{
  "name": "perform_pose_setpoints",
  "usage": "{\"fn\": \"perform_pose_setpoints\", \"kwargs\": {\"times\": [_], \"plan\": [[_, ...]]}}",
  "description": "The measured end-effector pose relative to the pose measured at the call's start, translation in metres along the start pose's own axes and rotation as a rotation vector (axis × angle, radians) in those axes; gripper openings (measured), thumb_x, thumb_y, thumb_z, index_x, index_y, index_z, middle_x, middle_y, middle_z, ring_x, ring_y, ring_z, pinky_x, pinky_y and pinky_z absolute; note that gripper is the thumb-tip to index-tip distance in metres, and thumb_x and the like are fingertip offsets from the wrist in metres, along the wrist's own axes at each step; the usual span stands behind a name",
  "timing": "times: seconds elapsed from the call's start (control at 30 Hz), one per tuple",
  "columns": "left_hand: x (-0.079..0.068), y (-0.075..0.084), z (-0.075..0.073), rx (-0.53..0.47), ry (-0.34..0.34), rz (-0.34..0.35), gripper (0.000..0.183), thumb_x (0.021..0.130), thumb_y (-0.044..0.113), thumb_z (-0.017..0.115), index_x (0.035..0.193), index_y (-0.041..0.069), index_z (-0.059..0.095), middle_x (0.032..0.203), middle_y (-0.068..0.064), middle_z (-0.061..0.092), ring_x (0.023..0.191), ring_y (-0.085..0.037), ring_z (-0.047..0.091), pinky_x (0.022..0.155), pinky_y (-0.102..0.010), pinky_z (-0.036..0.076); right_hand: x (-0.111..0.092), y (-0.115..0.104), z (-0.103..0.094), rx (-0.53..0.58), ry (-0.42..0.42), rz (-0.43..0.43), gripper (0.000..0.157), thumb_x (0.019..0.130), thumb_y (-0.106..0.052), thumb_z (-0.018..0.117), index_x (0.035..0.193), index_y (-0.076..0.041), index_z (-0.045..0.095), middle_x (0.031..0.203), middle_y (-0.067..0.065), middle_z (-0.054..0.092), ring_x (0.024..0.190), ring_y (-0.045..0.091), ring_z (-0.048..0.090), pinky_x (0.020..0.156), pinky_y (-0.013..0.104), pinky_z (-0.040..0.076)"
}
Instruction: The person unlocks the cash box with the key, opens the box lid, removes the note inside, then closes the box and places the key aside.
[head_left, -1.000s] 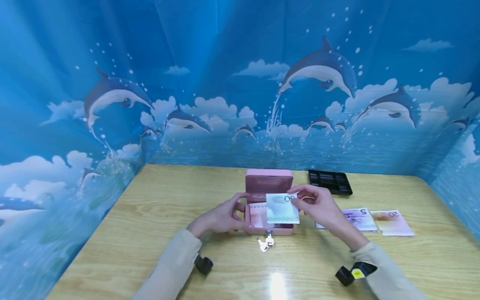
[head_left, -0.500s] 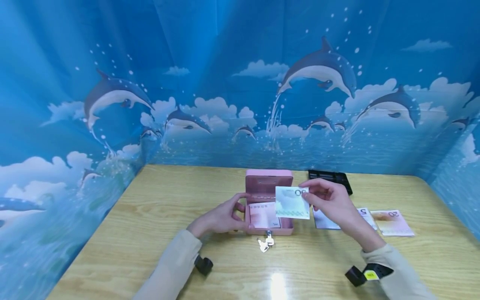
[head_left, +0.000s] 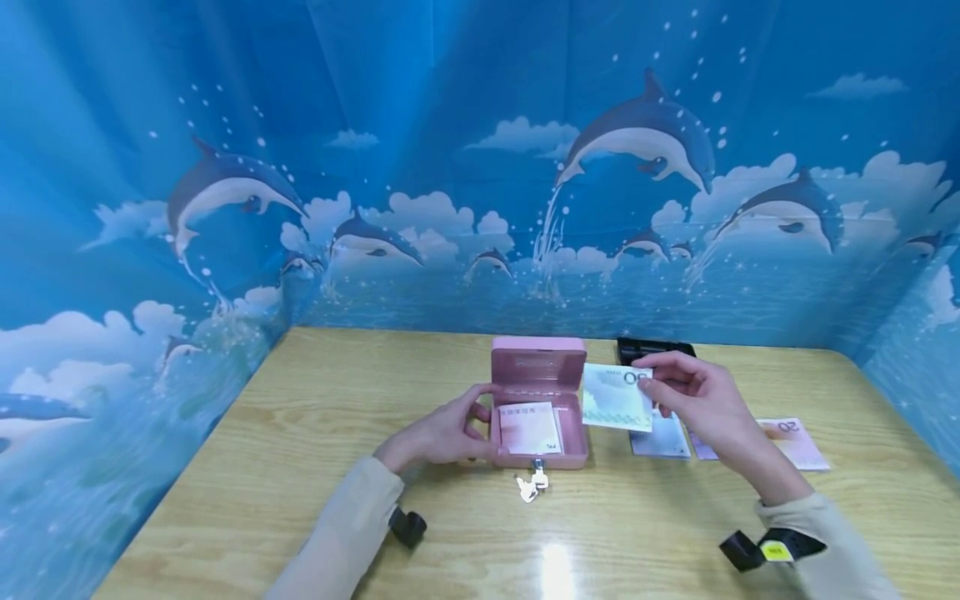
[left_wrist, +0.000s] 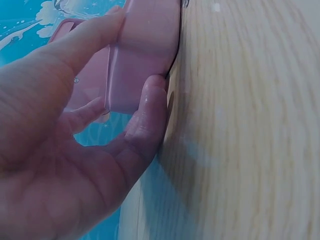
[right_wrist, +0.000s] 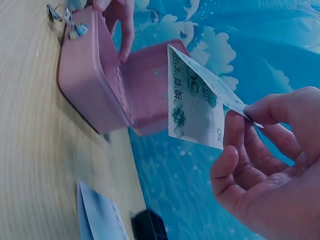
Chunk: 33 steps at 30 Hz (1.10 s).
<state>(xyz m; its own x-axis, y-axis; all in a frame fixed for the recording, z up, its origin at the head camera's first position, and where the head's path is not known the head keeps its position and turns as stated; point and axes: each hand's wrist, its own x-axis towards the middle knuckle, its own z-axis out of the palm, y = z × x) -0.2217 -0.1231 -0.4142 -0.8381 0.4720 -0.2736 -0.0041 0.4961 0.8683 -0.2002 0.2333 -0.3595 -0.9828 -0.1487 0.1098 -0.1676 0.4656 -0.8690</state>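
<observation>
A pink metal cash box (head_left: pixel 575 433) stands on the table with its lid (head_left: pixel 538 367) raised. My left hand (head_left: pixel 448 427) grips its left end, thumb at the front and fingers toward the back; the left wrist view shows the fingertips against the pink wall. Inside lie pinkish banknotes (head_left: pixel 529 429). To the right of the box, my right hand (head_left: pixel 705 408) pinches a folded green banknote (head_left: pixel 617 397) by its corner, above the table. The right wrist view shows "50" printed on this banknote (right_wrist: pixel 195 100). Two keys (head_left: pixel 531 483) hang at the box's front lock.
Beyond the right hand sits a black compartment tray (head_left: pixel 645 348), partly covered. A bluish folded banknote (head_left: pixel 660 437) and a banknote marked 20 (head_left: pixel 798 443) lie at the right, with a purple one (head_left: pixel 702 447) mostly hidden between them. A dolphin-print curtain (head_left: pixel 450 208) borders the table's back.
My right hand has carried the green banknote rightward and slightly up, from over the cash box to beside it, uncovering the notes inside. My left hand has stayed on the box.
</observation>
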Motion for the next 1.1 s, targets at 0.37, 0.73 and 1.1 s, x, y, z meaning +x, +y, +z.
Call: {"fn": "perform_pose_setpoints", "kwargs": {"times": [0.37, 0.73, 1.1], "plan": [[0.001, 0.001, 0.000, 0.063, -0.012, 0.023, 0.101, 0.079, 0.030, 0.090, 0.159, 0.027, 0.029, 0.130, -0.010, 0.058, 0.093, -0.018, 0.067, 0.077, -0.032, 0.060, -0.005, 0.016, -0.027, -0.034, 0.055, 0.033, 0.034, 0.102, -0.026, 0.065, 0.131, -0.010, 0.064, 0.093, -0.013, 0.064, 0.071, 0.015, 0.062, 0.061, 0.026, 0.054], [0.001, 0.003, -0.001, 0.088, -0.027, 0.044, 0.100, 0.081, 0.030, 0.088, 0.161, 0.024, 0.027, 0.129, -0.009, 0.057, 0.095, -0.017, 0.067, 0.079, -0.032, 0.060, -0.013, 0.032, -0.059, -0.098, 0.100, 0.041, 0.029, 0.104, -0.029, 0.062, 0.130, -0.017, 0.064, 0.094, -0.018, 0.064, 0.072, 0.012, 0.063, 0.061, 0.025, 0.055], [0.001, 0.002, -0.003, 0.089, -0.025, 0.079, 0.099, 0.082, 0.026, 0.087, 0.161, 0.021, 0.028, 0.131, -0.014, 0.058, 0.095, -0.016, 0.068, 0.080, -0.030, 0.061, -0.026, 0.057, -0.095, -0.044, 0.140, 0.027, 0.026, 0.103, -0.014, 0.061, 0.121, -0.030, 0.069, 0.086, -0.015, 0.063, 0.065, 0.012, 0.058, 0.053, 0.027, 0.050]]}}
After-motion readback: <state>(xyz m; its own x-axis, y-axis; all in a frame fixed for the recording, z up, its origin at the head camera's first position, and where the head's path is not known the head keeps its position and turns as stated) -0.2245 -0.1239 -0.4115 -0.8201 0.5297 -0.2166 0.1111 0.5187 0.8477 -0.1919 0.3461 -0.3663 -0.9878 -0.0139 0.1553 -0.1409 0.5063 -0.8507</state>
